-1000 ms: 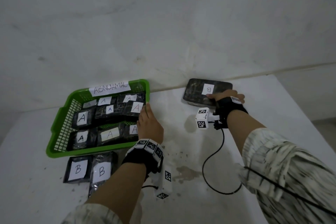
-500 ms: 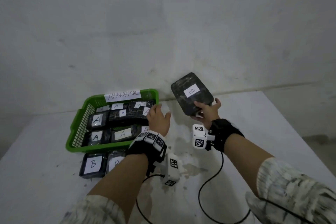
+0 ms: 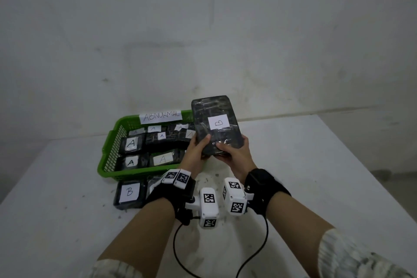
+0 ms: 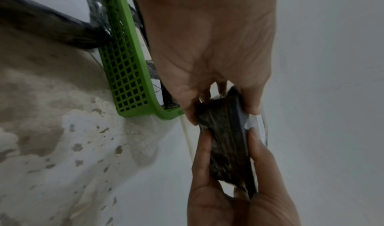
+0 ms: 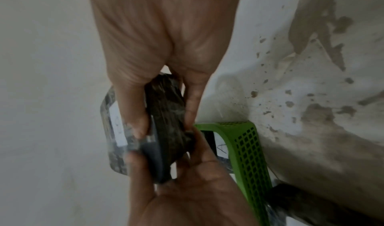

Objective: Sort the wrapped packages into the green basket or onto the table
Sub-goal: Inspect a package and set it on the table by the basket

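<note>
Both hands hold one wrapped B package point(image 3: 215, 127) up above the worktop point(image 3: 316, 164), right beside the green basket point(image 3: 106, 160)
Left hand point(image 3: 195, 153) and right hand point(image 3: 235, 157) pinch its near end with thumbs on top; best to keep it flat and set it by the other B package point(image 3: 128, 193); only the wrist views show fingers point(image 4: 199, 155) under it, only the head view the letter

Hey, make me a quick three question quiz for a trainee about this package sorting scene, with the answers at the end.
1. True or false: only the right hand holds the raised package.
2. What letter is on that package's label?
A) A
B) B
C) C
3. Fill in: the sign on the green basket reads ____.

Key:
1. False; the left hand grips it too.
2. B
3. ABNORMAL
</note>
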